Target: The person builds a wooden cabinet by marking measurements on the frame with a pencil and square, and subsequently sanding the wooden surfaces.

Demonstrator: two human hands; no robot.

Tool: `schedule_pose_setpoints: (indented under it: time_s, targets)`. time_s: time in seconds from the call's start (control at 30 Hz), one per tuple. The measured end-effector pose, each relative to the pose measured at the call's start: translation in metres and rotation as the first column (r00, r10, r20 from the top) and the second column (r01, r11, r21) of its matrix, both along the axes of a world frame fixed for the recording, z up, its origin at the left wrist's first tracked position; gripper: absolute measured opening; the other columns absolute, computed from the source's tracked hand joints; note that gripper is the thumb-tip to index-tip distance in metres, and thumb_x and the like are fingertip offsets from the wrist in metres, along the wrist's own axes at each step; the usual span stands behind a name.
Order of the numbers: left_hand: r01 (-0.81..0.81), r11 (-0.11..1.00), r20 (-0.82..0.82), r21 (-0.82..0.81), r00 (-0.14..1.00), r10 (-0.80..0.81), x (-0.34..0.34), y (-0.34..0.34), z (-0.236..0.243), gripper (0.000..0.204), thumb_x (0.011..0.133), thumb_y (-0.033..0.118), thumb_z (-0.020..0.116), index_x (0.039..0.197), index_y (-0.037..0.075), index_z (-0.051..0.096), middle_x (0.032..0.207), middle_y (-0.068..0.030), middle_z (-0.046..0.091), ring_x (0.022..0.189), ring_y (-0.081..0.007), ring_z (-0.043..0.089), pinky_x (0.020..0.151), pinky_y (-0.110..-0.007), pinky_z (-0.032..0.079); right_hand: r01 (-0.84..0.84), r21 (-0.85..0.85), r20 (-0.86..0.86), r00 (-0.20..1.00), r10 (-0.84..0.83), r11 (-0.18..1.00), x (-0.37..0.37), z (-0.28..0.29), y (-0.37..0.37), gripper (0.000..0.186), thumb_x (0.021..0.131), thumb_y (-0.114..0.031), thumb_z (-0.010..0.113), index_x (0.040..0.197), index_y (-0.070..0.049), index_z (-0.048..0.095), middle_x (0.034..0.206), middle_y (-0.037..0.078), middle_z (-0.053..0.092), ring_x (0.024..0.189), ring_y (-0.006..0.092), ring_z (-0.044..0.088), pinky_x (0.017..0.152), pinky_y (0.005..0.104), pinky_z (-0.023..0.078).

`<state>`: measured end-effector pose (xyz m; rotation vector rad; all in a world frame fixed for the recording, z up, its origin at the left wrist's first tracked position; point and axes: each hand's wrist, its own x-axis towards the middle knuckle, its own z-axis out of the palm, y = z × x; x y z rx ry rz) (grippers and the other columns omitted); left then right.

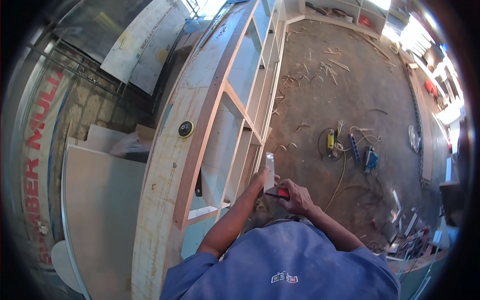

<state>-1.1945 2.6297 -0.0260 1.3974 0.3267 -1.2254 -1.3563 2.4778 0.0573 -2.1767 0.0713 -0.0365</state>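
Observation:
My left hand [260, 181] is closed on a narrow, pale flat strip [270, 167], which stands roughly upright in front of my body. Just to its right, my right hand [298, 198] grips a red-and-black hand tool [283, 193]. The tool's dark end meets the strip's lower part; whether it presses on it I cannot tell. Close to my left arm runs a long wooden cabinet frame [220, 90] with open compartments. On the pale board beside it lies a round black-and-yellow sanding pad [186, 129].
On the floor [310, 115] to the right lie a yellow power tool [330, 140], a blue power tool [370, 159], a power strip [354, 147] and loose cords. Wood shavings [330, 70] are scattered farther off. Scrap strips [407, 225] pile up at the near right.

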Motion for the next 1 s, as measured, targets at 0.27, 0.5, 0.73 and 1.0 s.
schedule_pose_setpoints:
  time_s: [0.27, 0.5, 0.73, 1.0]
  targets:
    - [0.173, 0.91, 0.905, 0.377, 0.139, -0.402, 0.048, 0.04, 0.186, 0.041, 0.102, 0.039, 0.06, 0.114, 0.001, 0.07, 0.098, -0.0205, 0.071, 0.088, -0.0278, 0.069, 0.074, -0.039, 0.056, 0.403, 0.161, -0.099, 0.915, -0.391, 0.901, 0.036, -0.017, 0.055, 0.046, 0.092, -0.041, 0.07, 0.124, -0.008, 0.066, 0.104, 0.017, 0.069, 0.091, 0.0385, 0.068, 0.078, 0.045, 0.053]
    - [-0.183, 0.819, 0.766, 0.544, -0.288, -0.574, 0.105, 0.179, 0.235, 0.05, 0.098, 0.039, 0.065, 0.12, -0.006, 0.063, 0.114, -0.0249, 0.064, 0.11, -0.0421, 0.061, 0.098, -0.047, 0.048, 0.739, 0.301, 0.023, 0.627, -0.779, 0.603, 0.134, -0.074, 0.106, 0.05, 0.098, -0.047, 0.062, 0.13, -0.009, 0.066, 0.108, 0.017, 0.066, 0.099, 0.0339, 0.066, 0.085, 0.0416, 0.051]
    - [-0.063, 0.893, 0.883, 0.446, 0.196, -0.427, 0.082, 0.194, 0.19, 0.054, 0.098, 0.043, 0.065, 0.116, -0.008, 0.062, 0.103, -0.0245, 0.064, 0.097, -0.0379, 0.065, 0.088, -0.045, 0.052, 0.766, 0.517, -0.036, 0.465, -0.885, 0.382, 0.244, -0.117, 0.153, 0.05, 0.1, -0.042, 0.06, 0.133, -0.004, 0.064, 0.103, 0.018, 0.062, 0.094, 0.034, 0.063, 0.084, 0.0421, 0.051]
    - [-0.131, 0.825, 0.832, 0.55, 0.162, -0.53, 0.088, 0.202, 0.189, 0.047, 0.098, 0.038, 0.065, 0.082, -0.006, 0.062, 0.074, -0.0152, 0.06, 0.069, -0.0242, 0.059, 0.065, -0.039, 0.047, 0.785, 0.578, -0.088, 0.329, -0.94, 0.221, 0.336, -0.168, 0.151, 0.044, 0.096, -0.039, 0.067, 0.126, -0.007, 0.07, 0.095, 0.014, 0.06, 0.094, 0.0299, 0.06, 0.085, 0.0412, 0.049]
